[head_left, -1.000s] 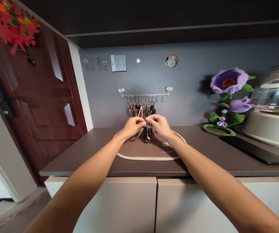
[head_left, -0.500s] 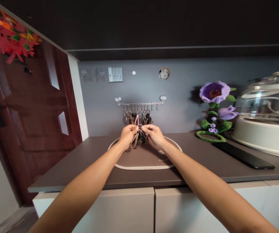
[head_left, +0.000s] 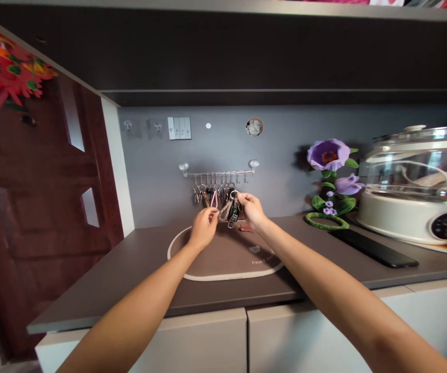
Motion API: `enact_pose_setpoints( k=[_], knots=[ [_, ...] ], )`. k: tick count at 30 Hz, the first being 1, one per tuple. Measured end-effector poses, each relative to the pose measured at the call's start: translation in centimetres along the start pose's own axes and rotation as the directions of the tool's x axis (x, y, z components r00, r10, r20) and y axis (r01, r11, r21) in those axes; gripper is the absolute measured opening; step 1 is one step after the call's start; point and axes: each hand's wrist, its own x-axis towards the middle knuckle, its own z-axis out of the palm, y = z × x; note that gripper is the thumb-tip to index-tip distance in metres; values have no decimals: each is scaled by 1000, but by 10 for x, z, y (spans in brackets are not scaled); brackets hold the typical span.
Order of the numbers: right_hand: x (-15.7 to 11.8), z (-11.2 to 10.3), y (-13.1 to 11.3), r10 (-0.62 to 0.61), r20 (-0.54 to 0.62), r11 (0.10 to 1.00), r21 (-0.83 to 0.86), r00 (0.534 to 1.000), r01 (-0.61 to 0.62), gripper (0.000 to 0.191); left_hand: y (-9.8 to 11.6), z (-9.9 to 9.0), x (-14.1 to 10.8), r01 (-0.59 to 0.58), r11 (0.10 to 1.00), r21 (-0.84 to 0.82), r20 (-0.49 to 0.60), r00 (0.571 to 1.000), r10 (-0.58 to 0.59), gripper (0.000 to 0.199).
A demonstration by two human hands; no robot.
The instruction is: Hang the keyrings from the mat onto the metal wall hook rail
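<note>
My right hand (head_left: 251,210) pinches the metal ring of a bunch of keys (head_left: 233,215), just in front of the hook rail. A braided strap and dark fobs dangle from that ring. My left hand (head_left: 204,225) is lower and to the left, its fingers curled together close to the strap. Whether it grips anything is hidden. Behind the hands, more sets of keys (head_left: 198,195) hang from the metal hook rail (head_left: 219,173), one with a pink loop (head_left: 214,200). A small red item (head_left: 245,228) lies on the brown mat (head_left: 223,259) below.
A brown mat with a pale rim covers part of the dark counter (head_left: 130,280). To the right are purple artificial flowers (head_left: 329,155), a black phone (head_left: 374,248) and a white appliance with a clear top (head_left: 398,217). A dark shelf (head_left: 223,57) overhangs everything.
My hands have moved apart. The right one has lifted the bunch of keys slightly up and right, toward the rail, while the left has come off the ring. The red item now shows.
</note>
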Motion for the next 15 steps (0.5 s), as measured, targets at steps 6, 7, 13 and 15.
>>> enact_pose_setpoints(
  k=[6, 7, 13, 15],
  knots=[
    [42, -8, -13, -21, -118, 1000, -22, 993, 18, 22, -3, 3, -4, -122, 980, 160, 115, 988, 105, 18],
    [48, -9, -15, -12, -142, 1000, -24, 990, 9, 19, -4, 3, -4, -132, 975, 176, 126, 986, 110, 18],
    [70, -10, -19, 30, -241, 999, -33, 970, -39, 17, -6, 4, -5, -149, 965, 214, 165, 980, 115, 19],
    [73, -7, -19, 41, -242, 998, -26, 969, -49, 20, -7, 5, -5, -156, 964, 216, 182, 976, 117, 19]
  ],
)
